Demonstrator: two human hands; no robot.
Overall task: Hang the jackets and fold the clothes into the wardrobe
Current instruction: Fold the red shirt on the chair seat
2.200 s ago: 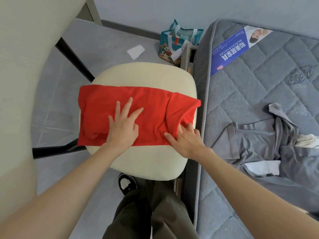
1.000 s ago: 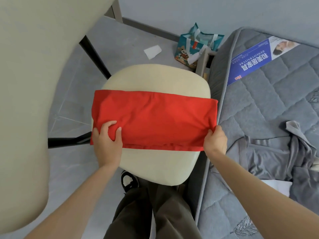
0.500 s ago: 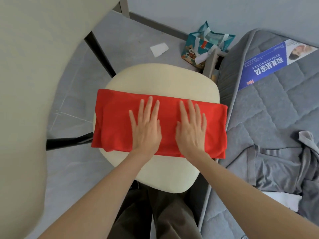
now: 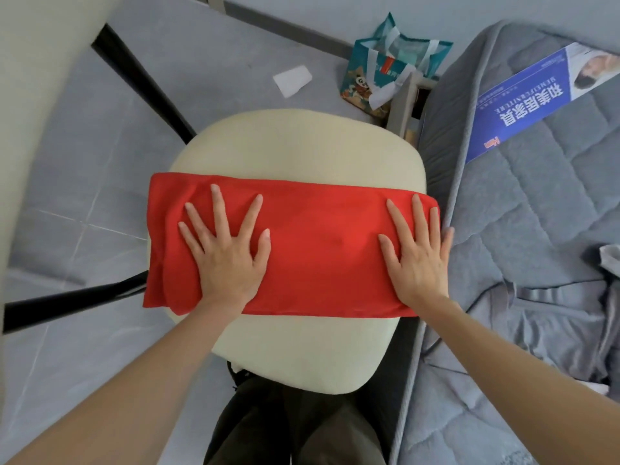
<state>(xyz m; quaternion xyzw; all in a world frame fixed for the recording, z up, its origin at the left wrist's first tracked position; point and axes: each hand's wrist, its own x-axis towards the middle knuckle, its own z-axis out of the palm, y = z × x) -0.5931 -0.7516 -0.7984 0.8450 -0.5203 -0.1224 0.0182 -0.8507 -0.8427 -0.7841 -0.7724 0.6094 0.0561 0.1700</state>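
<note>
Red garment (image 4: 322, 243), folded to a strip, lies across cream chair seat (image 4: 298, 142). Left hand (image 4: 224, 256) & right hand (image 4: 416, 256) press flat, fingers spread. Prob. light, limp, wrinkle-prone; best pinched at end edges.

A home bedroom: bare quilted grey mattress (image 4: 536, 213), strewn grey clothes (image 4: 550, 317), cream chair (image 4: 298, 146), tiled floor (image 4: 84, 196).

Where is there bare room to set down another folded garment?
On the seat beyond the red garment, and a strip on its near side. On the mattress between the blue leaflet and the grey clothes. Crowded: the seat's middle, where left hand and right hand press the garment.
</note>
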